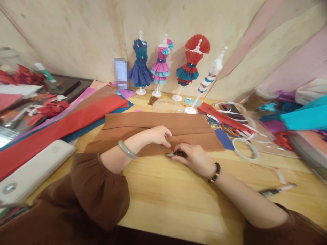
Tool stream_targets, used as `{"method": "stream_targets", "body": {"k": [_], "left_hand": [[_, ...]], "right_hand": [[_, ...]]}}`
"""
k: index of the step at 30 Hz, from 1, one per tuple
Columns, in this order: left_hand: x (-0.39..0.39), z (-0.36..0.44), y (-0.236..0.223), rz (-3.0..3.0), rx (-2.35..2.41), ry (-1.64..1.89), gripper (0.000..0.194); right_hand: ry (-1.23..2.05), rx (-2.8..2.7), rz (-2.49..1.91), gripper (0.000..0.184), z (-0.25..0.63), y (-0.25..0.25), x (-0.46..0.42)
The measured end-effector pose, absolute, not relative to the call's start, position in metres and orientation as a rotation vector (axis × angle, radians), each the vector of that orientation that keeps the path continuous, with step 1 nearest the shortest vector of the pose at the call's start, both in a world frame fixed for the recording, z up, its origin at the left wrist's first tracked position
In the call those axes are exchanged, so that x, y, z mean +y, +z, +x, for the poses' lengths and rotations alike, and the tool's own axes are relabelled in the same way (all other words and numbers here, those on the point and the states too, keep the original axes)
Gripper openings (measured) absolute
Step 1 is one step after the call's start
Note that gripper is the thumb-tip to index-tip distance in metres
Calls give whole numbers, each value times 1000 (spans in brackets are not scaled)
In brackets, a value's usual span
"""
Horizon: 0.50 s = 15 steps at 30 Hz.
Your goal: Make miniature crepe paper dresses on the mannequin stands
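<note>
A wide brown sheet (143, 120), which looks like crepe paper, lies on the table with long folds or layered edges across it. My left hand (158, 136) is on it with bent fingers closed on the paper near its middle. Just right of that, my right hand (196, 159) grips small scissors (178, 154) with a dark handle. Their short metal blade points left, by the paper's near edge. Whether the blade touches the paper I cannot tell.
Several small dress forms, including one in a blue dress (141, 64), stand along the wall. Red paper (66, 126) and a white case (35, 173) lie left. A tape roll (245, 149), a craft knife (277, 190) and a blue paper piece (224, 139) lie right.
</note>
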<state>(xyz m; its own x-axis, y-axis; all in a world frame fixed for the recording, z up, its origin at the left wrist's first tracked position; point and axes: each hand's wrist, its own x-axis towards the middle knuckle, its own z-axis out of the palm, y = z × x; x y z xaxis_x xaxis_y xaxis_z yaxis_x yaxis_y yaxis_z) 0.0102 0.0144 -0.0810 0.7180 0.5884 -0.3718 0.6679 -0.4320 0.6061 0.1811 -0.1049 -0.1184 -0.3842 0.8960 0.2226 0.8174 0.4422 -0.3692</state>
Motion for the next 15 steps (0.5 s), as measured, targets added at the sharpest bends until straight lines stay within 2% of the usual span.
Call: {"method": "stream_targets", "body": {"k": [5,15], "left_hand": [[15,10,-82,2170,930,-124,33],[17,10,-85,2159,933,-131,37]], "right_hand": [[267,-2323,-1442,32,181,-119,-104],[247,-2345,-1407,35,184,-122,-102]]}}
